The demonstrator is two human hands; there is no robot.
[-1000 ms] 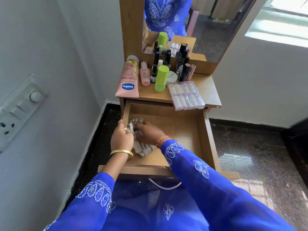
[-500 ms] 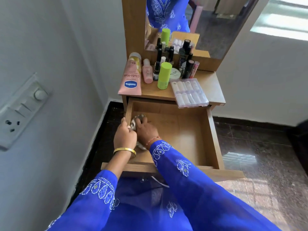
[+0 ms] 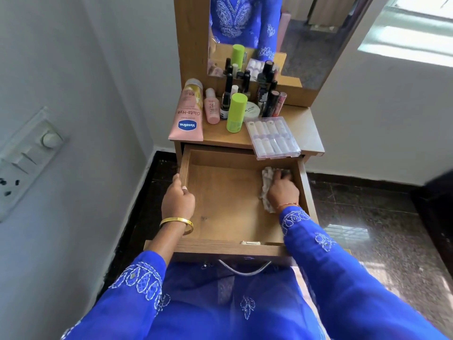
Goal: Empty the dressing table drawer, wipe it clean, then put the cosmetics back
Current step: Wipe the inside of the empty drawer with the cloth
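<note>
cloth in drawer, cosmetics above

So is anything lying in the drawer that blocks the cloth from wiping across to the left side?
Nothing visible does. The right hand presses the cloth at the back right of the drawer, and the wooden floor to its left is bare. The left hand only holds the left wall.
</note>
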